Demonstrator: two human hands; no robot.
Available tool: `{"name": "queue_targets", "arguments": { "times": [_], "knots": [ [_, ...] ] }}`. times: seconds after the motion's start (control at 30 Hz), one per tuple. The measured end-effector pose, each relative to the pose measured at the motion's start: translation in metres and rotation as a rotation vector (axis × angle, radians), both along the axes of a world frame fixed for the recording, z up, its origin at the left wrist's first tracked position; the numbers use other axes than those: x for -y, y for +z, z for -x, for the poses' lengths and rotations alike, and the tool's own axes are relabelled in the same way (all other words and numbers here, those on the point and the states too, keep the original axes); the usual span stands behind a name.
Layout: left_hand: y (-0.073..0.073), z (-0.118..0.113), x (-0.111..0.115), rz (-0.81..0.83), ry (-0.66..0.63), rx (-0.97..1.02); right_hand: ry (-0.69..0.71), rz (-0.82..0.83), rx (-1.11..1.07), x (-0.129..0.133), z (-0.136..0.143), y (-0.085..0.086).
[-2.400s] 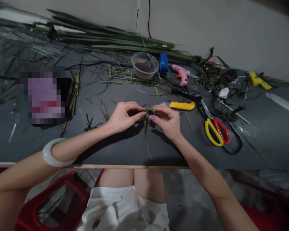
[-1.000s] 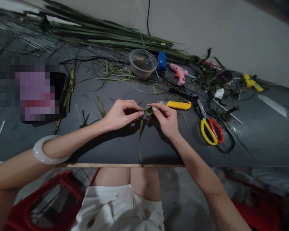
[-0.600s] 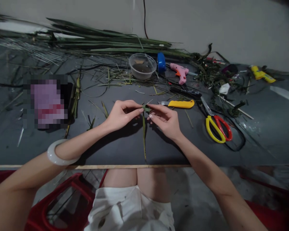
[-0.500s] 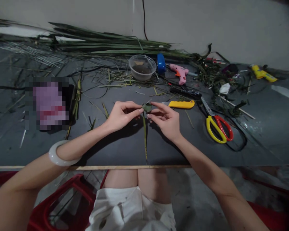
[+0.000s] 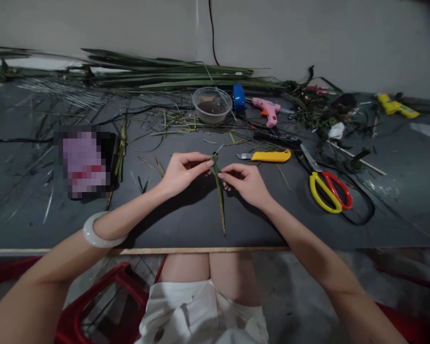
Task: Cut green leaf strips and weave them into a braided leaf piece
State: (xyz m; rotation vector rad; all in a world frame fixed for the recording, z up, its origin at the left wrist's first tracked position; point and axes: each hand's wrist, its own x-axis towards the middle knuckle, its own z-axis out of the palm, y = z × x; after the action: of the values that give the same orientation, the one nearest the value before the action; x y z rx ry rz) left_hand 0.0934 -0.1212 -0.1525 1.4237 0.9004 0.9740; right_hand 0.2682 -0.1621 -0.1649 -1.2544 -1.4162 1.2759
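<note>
A narrow green leaf strip (image 5: 220, 203) hangs between my hands over the table, its yellowish tip pointing toward me. My left hand (image 5: 186, 173) pinches its upper end between thumb and forefinger, where a small curled green part and a thin pale wire (image 5: 220, 149) stick up. Lower on the strip, my right hand (image 5: 244, 182) pinches its right edge with thumb and fingertips. A yellow utility knife (image 5: 268, 155) with its blade out lies just beyond my right hand. Scissors (image 5: 326, 188) with one yellow and one red handle lie farther right.
Long green leaves (image 5: 172, 71) lie along the wall. A clear plastic bowl (image 5: 213, 114), blue tape roll (image 5: 239, 98) and pink glue gun (image 5: 268, 111) stand at the back among leaf scraps. A blurred-out pinkish object (image 5: 84, 162) is at left. The table's wooden edge (image 5: 200, 250) runs in front.
My right hand has shifted down along the leaf strip, away from its upper end. The strip's tip has swung slightly right. My left hand keeps its pinch. The view has shifted a little.
</note>
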Motion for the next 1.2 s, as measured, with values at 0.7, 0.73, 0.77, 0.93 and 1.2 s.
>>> {"name": "queue_targets", "arguments": {
  "times": [0.7,0.73,0.77,0.93,1.2],
  "knots": [
    [-0.002,0.003,0.001,-0.379,0.058,-0.143,0.253,0.170,0.043,0.002,-0.014,0.008],
    [-0.003,0.003,0.002,-0.399,0.063,-0.160,0.257,0.176,0.026,0.002,-0.016,0.008],
    [-0.003,0.002,0.004,-0.417,0.062,-0.175,0.251,0.168,0.011,0.002,-0.016,0.008],
    [-0.005,-0.001,0.011,-0.541,0.022,-0.229,0.147,0.002,0.073,0.005,-0.010,0.002],
    [-0.017,0.002,0.015,-0.875,-0.081,-0.301,0.089,-0.114,0.169,0.008,-0.009,-0.003]
  ]
}}
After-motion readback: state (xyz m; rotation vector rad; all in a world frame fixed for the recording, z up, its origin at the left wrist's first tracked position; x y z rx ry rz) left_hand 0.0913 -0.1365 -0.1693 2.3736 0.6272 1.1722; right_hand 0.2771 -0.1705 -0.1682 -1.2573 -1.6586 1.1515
